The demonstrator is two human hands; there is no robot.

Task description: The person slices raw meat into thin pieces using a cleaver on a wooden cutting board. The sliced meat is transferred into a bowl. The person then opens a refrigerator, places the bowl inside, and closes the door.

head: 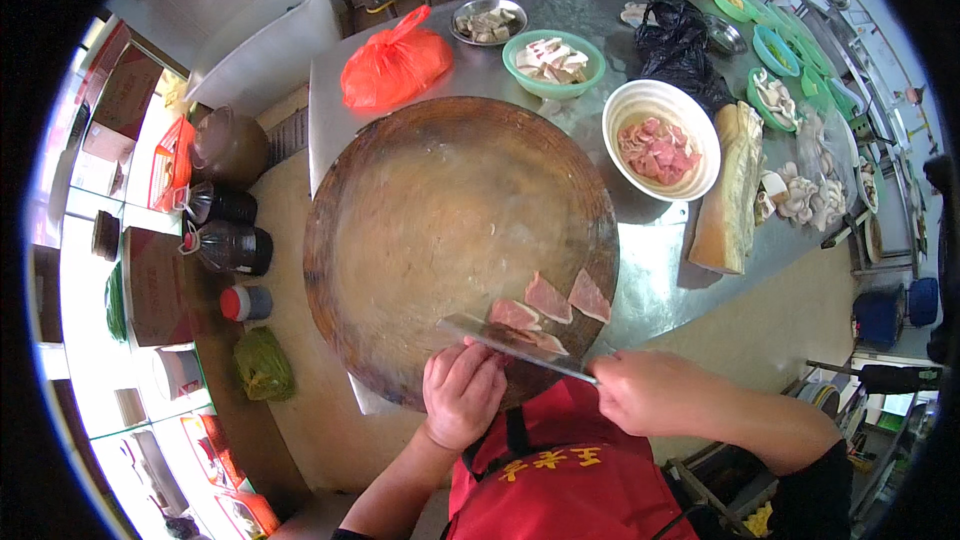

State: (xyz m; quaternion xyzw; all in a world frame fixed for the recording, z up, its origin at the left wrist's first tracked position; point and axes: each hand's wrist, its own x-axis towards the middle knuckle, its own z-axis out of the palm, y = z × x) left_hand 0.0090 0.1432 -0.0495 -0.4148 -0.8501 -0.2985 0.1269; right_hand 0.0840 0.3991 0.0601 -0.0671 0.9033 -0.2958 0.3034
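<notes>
My right hand [637, 392] grips the handle of a cleaver [517, 345], its blade lying across the near edge of a round wooden chopping block [450, 202]. Beside the blade, my left hand [463, 388] has its fingers curled over a piece of raw meat, mostly hidden by hand and blade. Several thin meat slices [547, 298] lie on the block just beyond and to the right of the cleaver. A white bowl [709, 146] holding sliced raw meat [658, 152] stands to the right of the block.
The block rests on a steel table [645, 307]. Behind it are a red plastic bag [397, 64], a green bowl [555, 90], a metal bowl [489, 6] and a black plastic bag [675, 45]. A long slab of meat [724, 202] and oyster mushrooms [810, 195] lie at the right.
</notes>
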